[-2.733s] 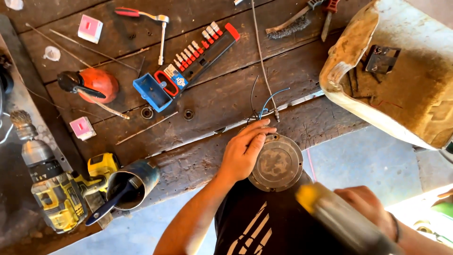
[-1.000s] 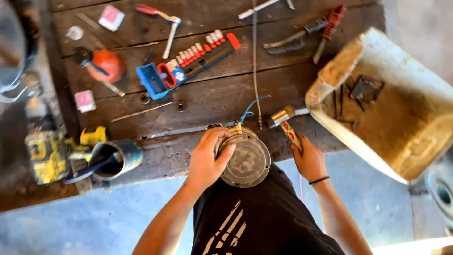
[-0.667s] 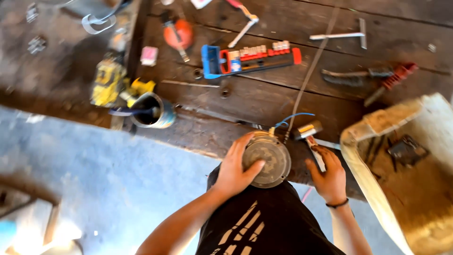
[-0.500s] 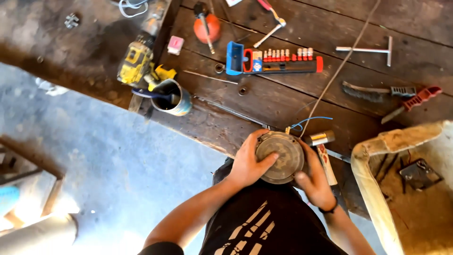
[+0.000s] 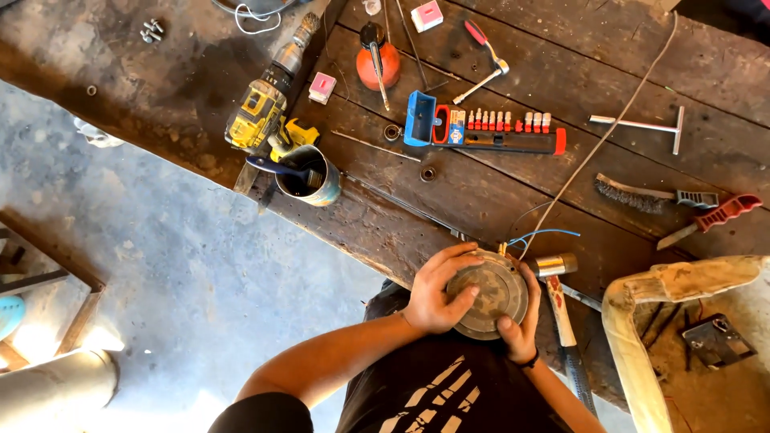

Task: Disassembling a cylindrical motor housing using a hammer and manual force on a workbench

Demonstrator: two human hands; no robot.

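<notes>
A round, rusty grey metal disc (image 5: 491, 290) with blue wires coming out of its far side rests at the near edge of the dark wooden workbench (image 5: 513, 184). My left hand (image 5: 437, 290) grips its left rim, fingers spread over the top. My right hand (image 5: 520, 329) holds its lower right rim. A hammer (image 5: 559, 301) with a red and white handle lies on the bench just right of my right hand, untouched.
On the bench lie a yellow cordless drill (image 5: 261, 108), a metal cup with a brush (image 5: 309, 178), a blue and red bit set (image 5: 481, 132), an orange oil can (image 5: 377, 60), a wire brush (image 5: 650, 192), a red-handled tool (image 5: 714, 216). A worn padded seat (image 5: 690, 337) stands at right.
My right hand has let go of the hammer, which now lies on the bench, and has moved onto the disc's rim. The camera has swung left and now shows more floor.
</notes>
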